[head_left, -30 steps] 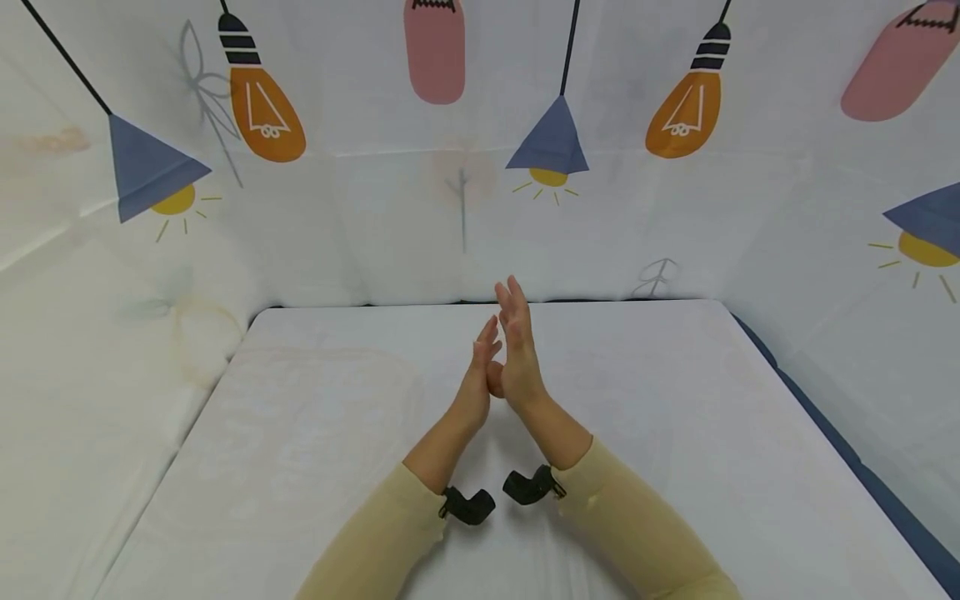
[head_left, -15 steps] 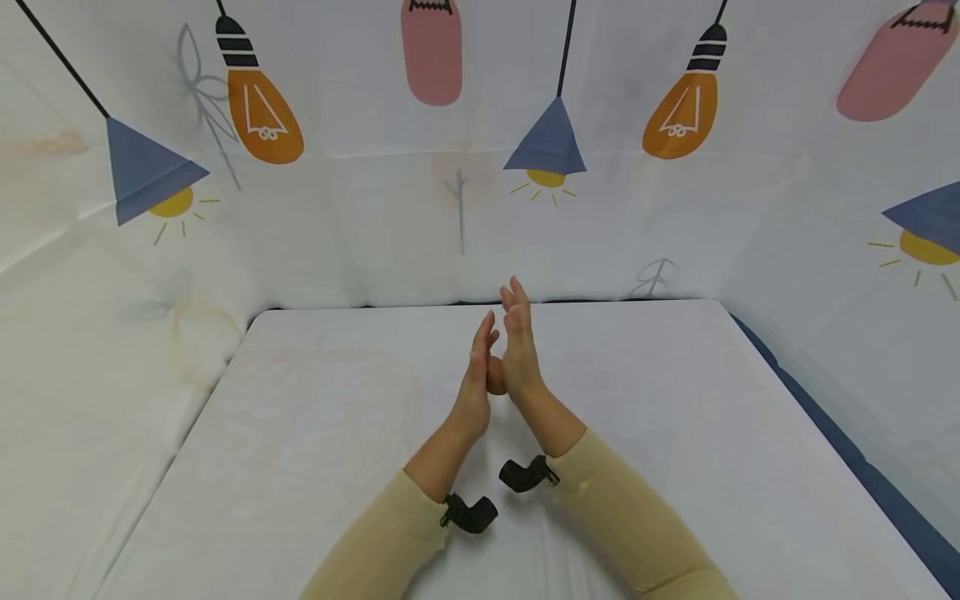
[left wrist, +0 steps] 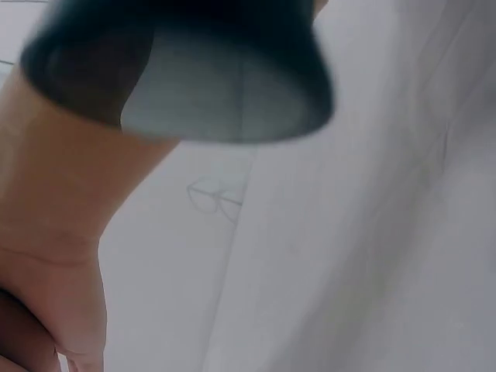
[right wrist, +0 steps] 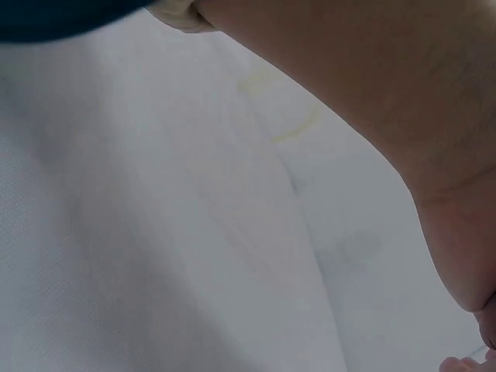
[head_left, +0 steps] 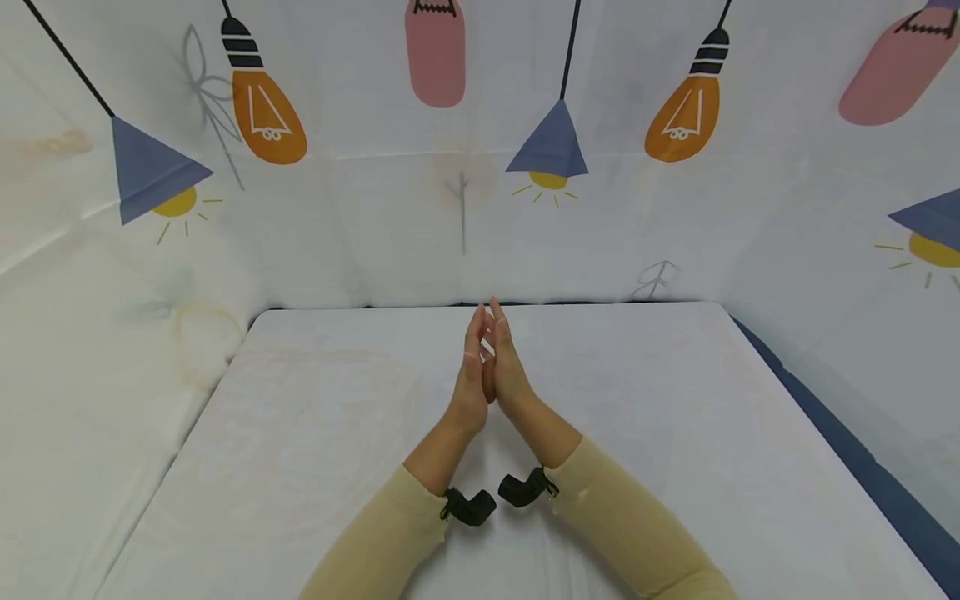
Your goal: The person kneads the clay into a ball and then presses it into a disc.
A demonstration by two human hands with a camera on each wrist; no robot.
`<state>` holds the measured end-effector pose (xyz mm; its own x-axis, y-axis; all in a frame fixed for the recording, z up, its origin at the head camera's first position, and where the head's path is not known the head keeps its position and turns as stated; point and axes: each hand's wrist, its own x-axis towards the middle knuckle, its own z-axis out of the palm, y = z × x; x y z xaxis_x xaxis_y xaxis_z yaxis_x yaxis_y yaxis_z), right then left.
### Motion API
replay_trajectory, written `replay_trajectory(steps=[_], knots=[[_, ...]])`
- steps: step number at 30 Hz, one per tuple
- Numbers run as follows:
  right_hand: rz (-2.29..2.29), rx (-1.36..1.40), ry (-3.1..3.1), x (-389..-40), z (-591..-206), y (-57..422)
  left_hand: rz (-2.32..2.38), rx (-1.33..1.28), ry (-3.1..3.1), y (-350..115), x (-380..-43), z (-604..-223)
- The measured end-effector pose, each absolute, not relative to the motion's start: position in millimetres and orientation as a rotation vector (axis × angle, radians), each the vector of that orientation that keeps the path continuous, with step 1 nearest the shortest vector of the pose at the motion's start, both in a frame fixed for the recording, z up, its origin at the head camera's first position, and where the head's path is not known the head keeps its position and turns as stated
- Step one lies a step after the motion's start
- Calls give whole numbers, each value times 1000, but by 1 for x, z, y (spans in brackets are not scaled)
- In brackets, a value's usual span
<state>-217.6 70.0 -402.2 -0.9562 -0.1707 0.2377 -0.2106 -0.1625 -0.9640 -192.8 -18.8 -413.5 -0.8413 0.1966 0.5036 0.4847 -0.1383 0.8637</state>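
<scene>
In the head view my left hand (head_left: 469,385) and right hand (head_left: 512,373) are held up palm to palm over the middle of the white table (head_left: 337,467). Both sets of fingers look straight and point away from me, with the tips nearly level. A small rounded part, apparently a thumb, shows between the palms. I see no object in either hand. Part of a bare wrist (left wrist: 58,225) and the heel of a hand fill the left side of the left wrist view. Another bare wrist (right wrist: 422,147) crosses the right wrist view; the fingers are mostly cut off there.
A black wrist camera (head_left: 468,507) sits on the left cuff, and a second black camera (head_left: 522,490) on the right one. Behind the table hangs a white cloth (head_left: 375,217) printed with lamps and bulbs. Dark blue fabric (head_left: 840,442) runs along the table's right edge.
My right hand has drawn back and slightly left from further forward, so its fingertips now stand about level with the left ones. The gap between the palms has narrowed.
</scene>
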Motion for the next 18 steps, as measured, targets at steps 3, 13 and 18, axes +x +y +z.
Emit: replay_trajectory(steps=[3, 13, 18], knots=[[2329, 457, -2064, -214, -402, 70, -2111, -747, -1925, -20, -195, -413], [2338, 560, -2112, -203, -399, 71, -2058, -594, -1992, -22, -207, -408], [2285, 636, -2100, -196, -396, 72, -2071, -463, -2046, -26, -214, -410]])
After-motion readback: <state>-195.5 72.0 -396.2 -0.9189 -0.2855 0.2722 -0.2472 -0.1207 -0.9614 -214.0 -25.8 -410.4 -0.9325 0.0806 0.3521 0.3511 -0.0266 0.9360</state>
